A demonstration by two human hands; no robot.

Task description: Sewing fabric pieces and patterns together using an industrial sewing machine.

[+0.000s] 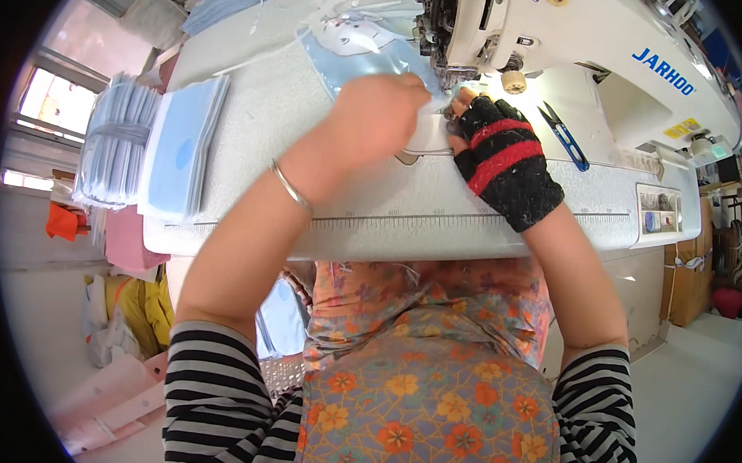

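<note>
Though near fabric's edge [325, 64], left hand [379, 113] uncrowded

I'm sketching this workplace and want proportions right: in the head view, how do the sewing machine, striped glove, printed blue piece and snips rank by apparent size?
1. Sewing machine
2. Striped glove and printed blue piece: too alike to rank, as the left hand covers part of the latter
3. Snips

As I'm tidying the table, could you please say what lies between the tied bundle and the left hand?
In the head view, a pale-blue stack lies beside the bundle, then white tabletop before the left hand.
</note>
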